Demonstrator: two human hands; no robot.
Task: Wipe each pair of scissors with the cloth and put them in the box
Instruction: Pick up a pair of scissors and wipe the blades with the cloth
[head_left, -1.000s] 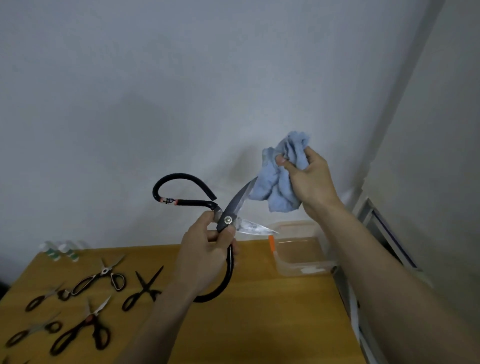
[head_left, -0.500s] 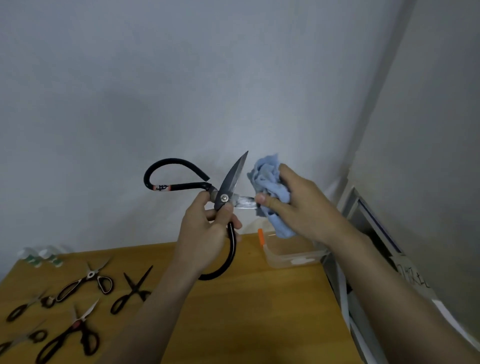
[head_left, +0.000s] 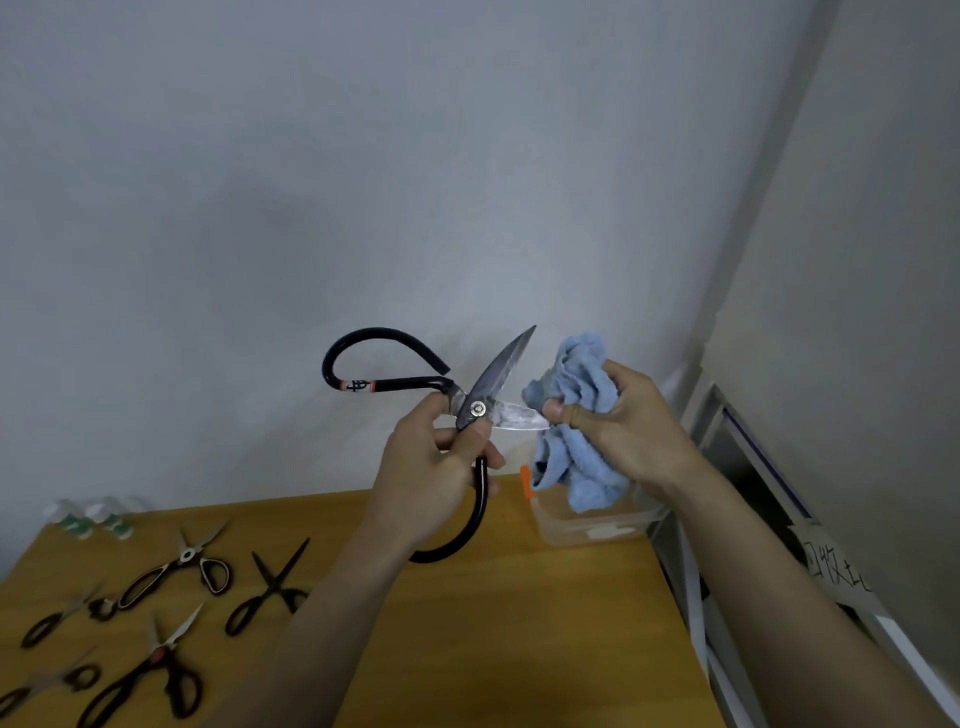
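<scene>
My left hand (head_left: 434, 470) grips a large pair of black-handled scissors (head_left: 400, 383) at the pivot, held up above the table with the blades spread apart. My right hand (head_left: 628, 423) holds a crumpled light blue cloth (head_left: 582, 415) and pinches it around the tip of the lower blade. The upper blade points up and right, bare. A clear plastic box (head_left: 592, 525) with an orange clip stands on the table's far right corner, below the cloth.
Several more scissors lie on the wooden table (head_left: 519, 623) at the left, among them a black pair (head_left: 270, 590) and a silver-tipped pair (head_left: 176, 571). Small white bottles (head_left: 88, 517) stand by the wall. A metal frame (head_left: 727, 467) runs along the table's right edge.
My right hand came down from the upper blade and brought the cloth onto the lower blade, sliding out toward its tip. The scissors stay held in my left hand.
</scene>
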